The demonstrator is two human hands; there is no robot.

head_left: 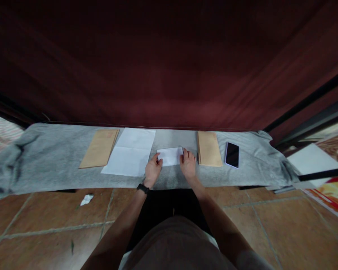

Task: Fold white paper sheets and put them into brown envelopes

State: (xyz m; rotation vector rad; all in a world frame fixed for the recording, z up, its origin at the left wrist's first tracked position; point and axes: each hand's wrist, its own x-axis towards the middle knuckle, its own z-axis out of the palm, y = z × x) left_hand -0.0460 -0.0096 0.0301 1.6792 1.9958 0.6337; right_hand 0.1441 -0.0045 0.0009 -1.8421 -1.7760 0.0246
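Between my hands lies a folded white sheet of paper [170, 156] on the grey cloth. My left hand [153, 168] grips its left edge between thumb and fingers. At the right edge, my right hand [188, 162] pinches the paper the same way. Left of my left hand is a stack of larger white paper [131, 153] with a crease across it. Beyond that sits a stack of brown envelopes [100, 148], partly beside the white sheets. A second stack of brown envelopes [210, 149] lies just right of my right hand.
A phone [232, 155] with a dark screen lies right of the envelopes. The grey cloth [53, 157] covers the narrow work surface. A dark red curtain [169, 75] hangs behind it. On the tiled floor is a crumpled white scrap [86, 199]. Dark metal bars [323, 174] stand at the right.
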